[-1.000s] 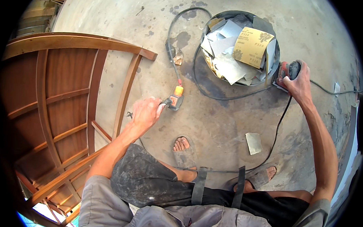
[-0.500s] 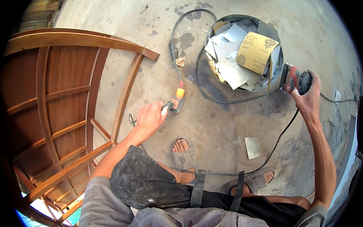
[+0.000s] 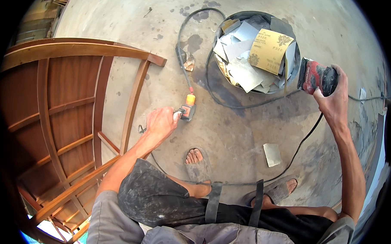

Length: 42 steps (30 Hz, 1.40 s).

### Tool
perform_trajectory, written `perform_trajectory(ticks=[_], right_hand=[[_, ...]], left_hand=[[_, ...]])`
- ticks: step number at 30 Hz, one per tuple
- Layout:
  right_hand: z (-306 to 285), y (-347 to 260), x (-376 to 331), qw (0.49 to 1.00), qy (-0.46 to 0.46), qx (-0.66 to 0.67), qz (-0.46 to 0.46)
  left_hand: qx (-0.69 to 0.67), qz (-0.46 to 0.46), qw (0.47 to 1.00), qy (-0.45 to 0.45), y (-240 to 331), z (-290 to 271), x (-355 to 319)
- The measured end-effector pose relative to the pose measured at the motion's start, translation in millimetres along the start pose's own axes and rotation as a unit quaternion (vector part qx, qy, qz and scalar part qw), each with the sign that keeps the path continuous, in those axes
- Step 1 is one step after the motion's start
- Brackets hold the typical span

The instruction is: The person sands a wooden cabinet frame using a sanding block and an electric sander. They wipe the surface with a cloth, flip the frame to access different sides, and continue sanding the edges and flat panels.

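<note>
My right hand (image 3: 334,99) grips a red and black electric sander (image 3: 314,77), held up beside a round metal tub (image 3: 219,36) full of sandpaper sheets. A black cable (image 3: 304,138) runs from the sander down across the concrete floor. My left hand (image 3: 160,123) reaches down to the floor and pinches a plug (image 3: 177,113) at a small black and orange socket block (image 3: 188,108). A dark cord (image 3: 181,44) leads from that socket away up the floor.
A brown wooden frame with curved rails and slats (image 3: 66,113) lies on the left. A loose sandpaper piece (image 3: 272,154) lies on the concrete near my feet (image 3: 197,158). My bent knees in dark trousers fill the lower middle.
My right hand has lifted the sander up and to the right, away from the tub's rim. My left hand has closed in on the plug at the socket block.
</note>
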State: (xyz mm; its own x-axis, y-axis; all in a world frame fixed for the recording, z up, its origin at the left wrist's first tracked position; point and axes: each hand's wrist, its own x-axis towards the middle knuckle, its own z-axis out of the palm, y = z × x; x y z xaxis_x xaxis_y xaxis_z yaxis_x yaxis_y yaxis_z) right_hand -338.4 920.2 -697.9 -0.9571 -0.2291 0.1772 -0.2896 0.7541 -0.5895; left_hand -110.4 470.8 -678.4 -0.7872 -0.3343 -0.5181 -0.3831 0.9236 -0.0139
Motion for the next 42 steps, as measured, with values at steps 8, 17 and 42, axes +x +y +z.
perform_trajectory(ticks=[8,17,42], right_hand=[[-7.0,0.1,-1.6,1.000,0.013,-0.012,0.015],[-8.8,-3.1,-2.7,1.000,0.001,-0.009,0.029],[-301.5,-196.1,-55.1,0.718,-0.130,0.574,0.371]], left_hand=[[0.010,0.002,1.000,0.005,6.0,-2.8,-1.7],[0.021,0.026,0.999,-0.015,7.5,5.8,15.3],[-0.528,-0.003,0.846,-0.071,117.3,-208.1,-236.0]])
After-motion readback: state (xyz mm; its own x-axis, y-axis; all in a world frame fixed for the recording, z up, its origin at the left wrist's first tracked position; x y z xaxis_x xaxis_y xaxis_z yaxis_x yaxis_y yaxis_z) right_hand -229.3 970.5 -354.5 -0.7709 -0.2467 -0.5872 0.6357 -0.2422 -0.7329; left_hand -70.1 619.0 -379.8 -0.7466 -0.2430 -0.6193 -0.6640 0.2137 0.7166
